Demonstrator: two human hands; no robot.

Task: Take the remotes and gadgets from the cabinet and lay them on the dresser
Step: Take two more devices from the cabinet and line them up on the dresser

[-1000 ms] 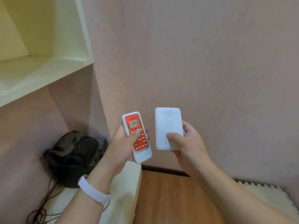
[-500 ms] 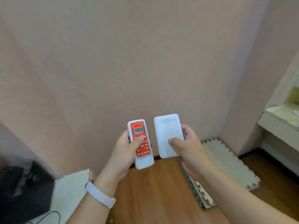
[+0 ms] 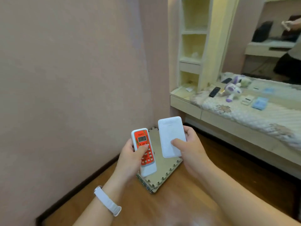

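Note:
My left hand point(image 3: 130, 158) grips a white remote with an orange face and a small display point(image 3: 144, 152), thumb across its buttons. My right hand point(image 3: 191, 150) holds a flat white rectangular gadget point(image 3: 171, 136) upright, thumb pressed on its front. Both are held in front of me above the floor. The dresser point(image 3: 228, 126), covered with a patterned cloth, runs along the right wall. On it lie a black remote point(image 3: 214, 91), a small white device point(image 3: 247, 100) and a blue flat gadget point(image 3: 259, 103).
A purple and white plush toy point(image 3: 232, 91) lies on the dresser. Cream shelves point(image 3: 193, 46) stand at its left end, a mirror point(image 3: 268, 38) above it. Stacked foam puzzle mats point(image 3: 162, 176) lean in the corner on the wooden floor point(image 3: 162, 206). A pink wall fills the left.
The view has swung right, away from the cabinet and black bag, so the dresser, shelves and mirror have come into sight. Both hands keep the same hold on their items.

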